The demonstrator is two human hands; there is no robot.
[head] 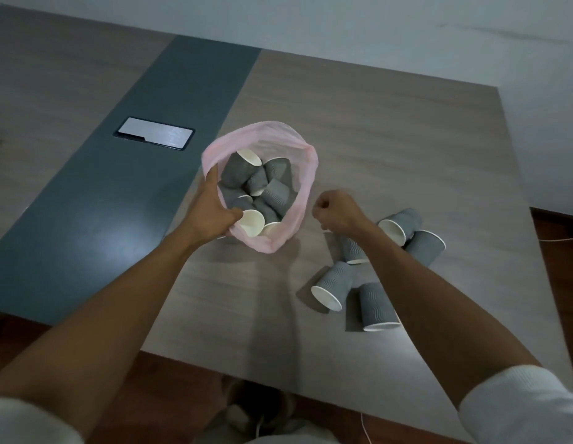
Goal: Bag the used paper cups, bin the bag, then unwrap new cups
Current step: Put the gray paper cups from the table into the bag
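Five grey paper cups [333, 285] lay tipped on the worktop [391, 139] at lower right of the frame. At centre I saw my left hand [213, 209] gripping the rim of the pink bag [306, 174], which stood open with more cups [251, 179] inside. My right hand [335, 210] hovered just right of it, fingers curled on nothing I could see. A phone [154, 133] lay upper left.

Bare table [391, 149] beyond pink bag [306, 193]; loose cups [362, 283] crowding near-right corner.
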